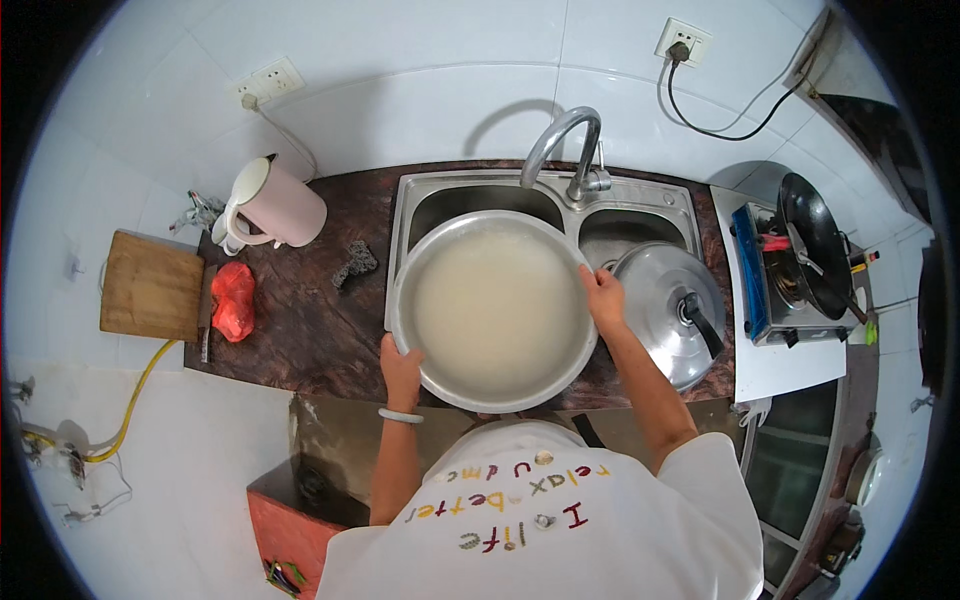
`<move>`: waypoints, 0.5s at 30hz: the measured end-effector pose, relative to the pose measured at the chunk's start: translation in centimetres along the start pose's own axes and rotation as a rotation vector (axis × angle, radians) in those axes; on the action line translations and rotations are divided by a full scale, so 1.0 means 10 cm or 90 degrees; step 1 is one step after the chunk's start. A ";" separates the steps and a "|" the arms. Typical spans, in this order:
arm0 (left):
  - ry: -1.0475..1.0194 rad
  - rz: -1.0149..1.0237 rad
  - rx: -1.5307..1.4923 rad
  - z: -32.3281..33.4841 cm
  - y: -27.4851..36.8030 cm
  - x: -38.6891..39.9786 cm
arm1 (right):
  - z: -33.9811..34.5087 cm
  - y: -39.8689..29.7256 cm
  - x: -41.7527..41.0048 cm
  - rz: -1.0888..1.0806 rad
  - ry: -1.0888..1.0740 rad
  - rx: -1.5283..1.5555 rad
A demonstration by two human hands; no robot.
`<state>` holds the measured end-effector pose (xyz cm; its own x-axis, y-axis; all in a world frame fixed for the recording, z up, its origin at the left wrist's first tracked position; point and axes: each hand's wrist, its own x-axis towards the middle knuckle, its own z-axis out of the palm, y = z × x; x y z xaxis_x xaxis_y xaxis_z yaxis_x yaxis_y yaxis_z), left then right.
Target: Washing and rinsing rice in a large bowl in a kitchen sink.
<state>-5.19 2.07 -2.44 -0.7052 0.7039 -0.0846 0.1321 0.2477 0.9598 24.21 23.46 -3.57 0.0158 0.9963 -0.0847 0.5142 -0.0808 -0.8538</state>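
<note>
A wide, round metal basin is filled with cloudy, whitish liquid. My left hand grips its rim at the lower left, thumb over the edge. On the right side of the rim, my right hand holds on in the same way. The basin covers much of the left bowl of a stainless steel double sink and the counter's front edge. Just right of my right hand, a domed metal lid with a black handle partly covers the right bowl. What lies under the basin is hidden.
A chrome faucet arches behind the basin. Leftward on the dark counter are a steel wool scrubber, a pink electric kettle, a red plastic bag and a wooden cutting board. A black wok tilts on the gas stove at right.
</note>
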 end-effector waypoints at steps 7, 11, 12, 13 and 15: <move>-0.006 -0.029 -0.084 -0.15 0.48 0.01 | -0.02 -0.14 -0.04 0.018 0.000 0.068; -0.021 -0.016 -0.014 -0.32 0.63 0.07 | 0.05 -0.14 -0.12 0.062 -0.020 0.101; -0.014 -0.017 -0.038 -0.36 0.65 0.08 | 0.08 -0.19 -0.17 0.077 -0.022 0.132; -0.007 -0.017 -0.062 -0.40 0.68 0.09 | 0.10 -0.23 -0.21 0.093 -0.023 0.162; -0.007 -0.020 -0.054 -0.49 0.77 0.10 | 0.14 -0.28 -0.28 0.088 -0.025 0.143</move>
<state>-8.28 1.48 6.20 -0.6998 0.7047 -0.1171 0.0502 0.2121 0.9760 21.52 20.88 -1.62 0.0377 0.9739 -0.2240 0.3066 -0.2247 -0.9249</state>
